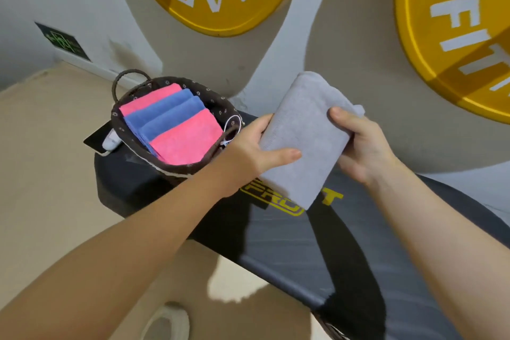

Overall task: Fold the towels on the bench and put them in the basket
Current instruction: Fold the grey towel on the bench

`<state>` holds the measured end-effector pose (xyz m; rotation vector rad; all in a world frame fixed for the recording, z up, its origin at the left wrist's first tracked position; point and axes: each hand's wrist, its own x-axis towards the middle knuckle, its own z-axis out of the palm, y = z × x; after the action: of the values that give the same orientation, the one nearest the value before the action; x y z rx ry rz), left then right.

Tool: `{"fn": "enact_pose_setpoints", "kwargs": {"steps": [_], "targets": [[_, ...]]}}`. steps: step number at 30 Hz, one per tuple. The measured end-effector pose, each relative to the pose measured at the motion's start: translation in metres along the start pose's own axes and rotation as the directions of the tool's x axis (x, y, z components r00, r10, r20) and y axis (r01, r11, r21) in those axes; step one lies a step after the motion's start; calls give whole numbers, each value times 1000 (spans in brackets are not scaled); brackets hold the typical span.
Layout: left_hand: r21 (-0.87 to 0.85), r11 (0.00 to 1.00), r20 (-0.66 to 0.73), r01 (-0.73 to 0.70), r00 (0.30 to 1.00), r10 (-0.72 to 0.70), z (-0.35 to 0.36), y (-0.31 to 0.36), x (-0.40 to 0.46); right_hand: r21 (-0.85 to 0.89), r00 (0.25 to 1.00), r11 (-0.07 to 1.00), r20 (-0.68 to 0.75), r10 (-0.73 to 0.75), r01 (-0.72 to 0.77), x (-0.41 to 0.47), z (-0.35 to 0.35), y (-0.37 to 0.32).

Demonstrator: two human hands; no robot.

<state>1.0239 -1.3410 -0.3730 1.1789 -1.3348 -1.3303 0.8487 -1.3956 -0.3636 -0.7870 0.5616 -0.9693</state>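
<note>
A folded grey towel (303,132) is held up above the black bench (303,243). My left hand (248,152) grips its left edge, thumb lying across the front. My right hand (361,143) grips its right edge, thumb on top. To the left, a dark brown basket (226,107) with rope handles sits on the bench end. Inside it lie folded towels side by side: a pink towel (187,141) nearest, blue towels (165,113) in the middle, and another pink one (150,98) at the back.
A white device (110,142) with a cable and a flat black card lie by the basket's left side. Yellow round wall signs (455,36) hang behind. Beige floor lies left and below; a light shoe (168,323) shows at the bottom.
</note>
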Motion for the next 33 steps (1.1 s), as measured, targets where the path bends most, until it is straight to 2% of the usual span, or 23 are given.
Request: {"fn": "enact_pose_setpoints", "kwargs": {"steps": [3,7,9,11,14,18,19,23,24,27,29,30,31,33], "targets": [[83,996,-6,-18,1000,18,-57,13,10,-231,995,973,92,27,-5,44,25,0],[170,985,6,14,1000,-16,-133,21,18,-539,991,842,118,67,7,91,65,5],[258,965,-26,37,999,-32,-164,19,19,-716,988,698,106,114,-3,112,85,10],[411,910,-80,47,997,-15,-192,9,21,-867,983,498,83,163,-9,136,102,22],[509,856,-98,87,994,-43,-223,-9,23,-964,967,258,12,256,-56,170,120,49],[633,762,-4,136,985,-173,-229,-37,26,-984,886,-72,-176,429,-160,194,114,86],[657,742,34,130,979,-202,-224,-41,27,-974,862,-121,-226,454,-192,195,110,90],[695,717,135,62,967,-214,-211,-48,29,-949,790,-122,-310,529,-291,200,106,100],[700,712,143,57,966,-217,-210,-50,28,-945,790,-179,-328,519,-275,203,107,103],[736,668,128,108,947,-295,-215,-54,26,-859,778,-476,-428,460,-191,208,114,110],[815,570,96,105,945,-311,-219,-59,30,-800,775,-582,-458,437,-145,209,118,117],[863,498,73,84,955,-288,-218,-60,29,-762,809,-639,-439,391,-105,208,118,121],[919,393,57,37,972,-227,-216,-61,27,-695,857,-717,-396,329,-46,205,117,127],[986,161,34,-38,999,27,-211,-70,20,-547,950,-835,-227,216,59,198,113,139]]}}
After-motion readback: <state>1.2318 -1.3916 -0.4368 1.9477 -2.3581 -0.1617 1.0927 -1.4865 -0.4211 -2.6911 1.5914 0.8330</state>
